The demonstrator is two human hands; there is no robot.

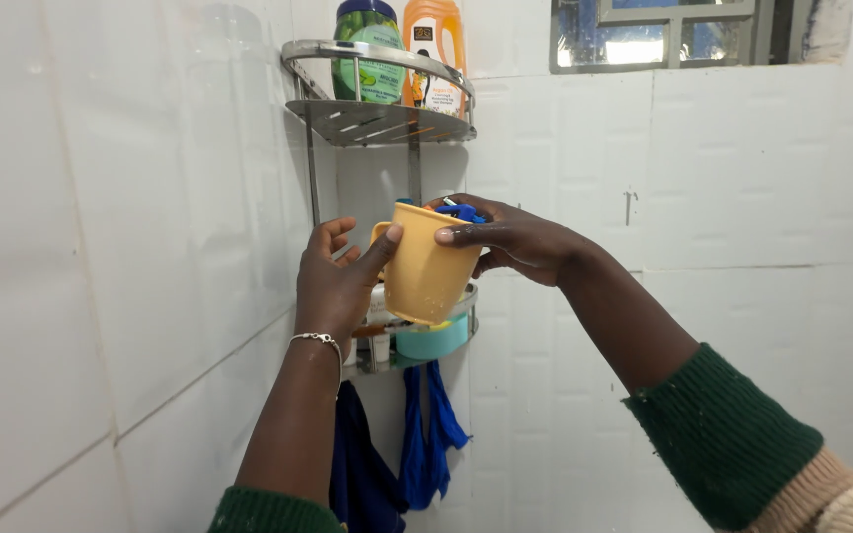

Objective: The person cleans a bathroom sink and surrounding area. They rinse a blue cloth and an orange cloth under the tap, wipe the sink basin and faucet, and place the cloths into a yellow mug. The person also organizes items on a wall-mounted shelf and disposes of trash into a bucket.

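In front of the lower shelf (466,301), at six o'clock from the bottles (402,49), yellow cup (425,268) pinched between left hand (333,281) and right hand (510,237); likely to slip and spill its blue items (461,210) if tilted.

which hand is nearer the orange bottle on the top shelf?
Right. The right hand grips the yellow cup's rim, almost straight below the orange bottle. The left hand holds the cup's handle side, lower and further left.
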